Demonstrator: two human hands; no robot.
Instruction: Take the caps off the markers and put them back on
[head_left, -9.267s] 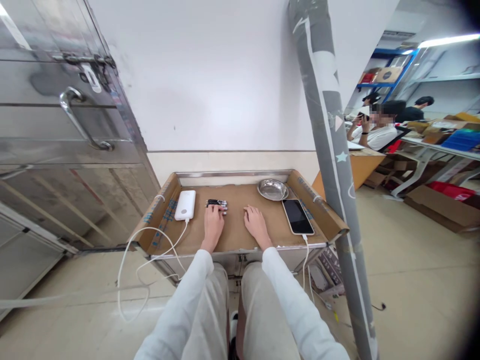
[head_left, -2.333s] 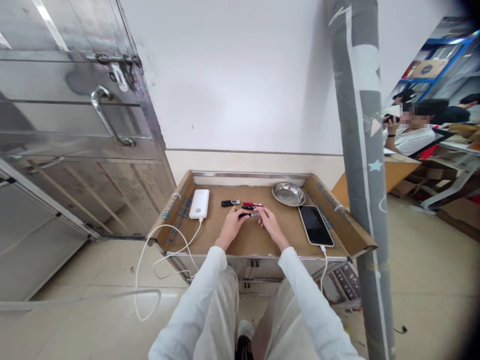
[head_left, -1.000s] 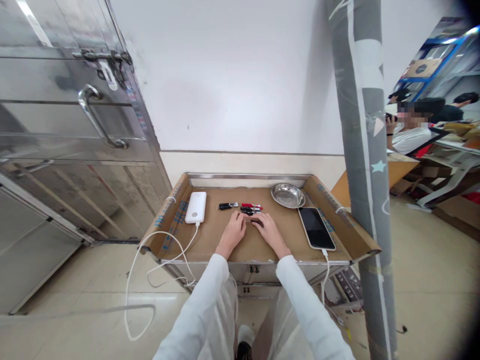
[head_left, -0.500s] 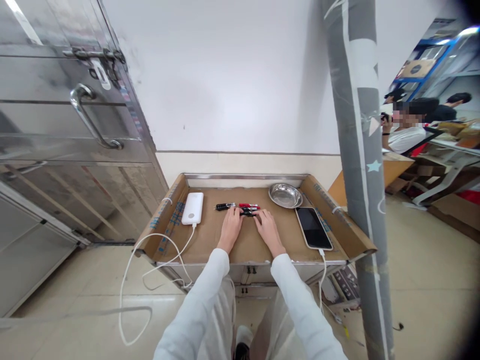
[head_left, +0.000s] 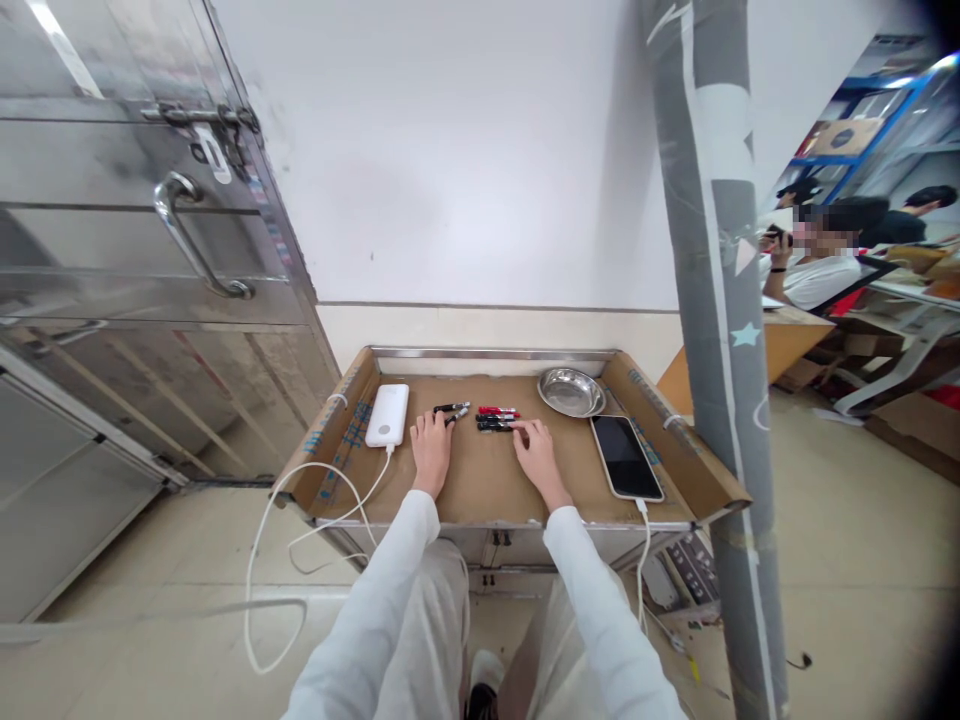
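My left hand is closed at the fingertips on a black pen, which lies slanted on the cardboard. Just behind it lies another black pen, partly hidden by my fingers. In the middle, a red pen is lined up above black pens, all lying sideways. My right hand rests at the right ends of these black pens, thumb and forefinger apart, with the fingertips touching or very near them.
Cardboard lines the tabletop and its raised sides. A white power bank with a cable lies left. At right are a metal bowl and a cabled phone. A wrapped grey pole stands beside the table; people sit beyond.
My left hand has moved left from the middle pens to the left-hand black pens, one of which is now slanted. My right hand has stayed by the middle pens.
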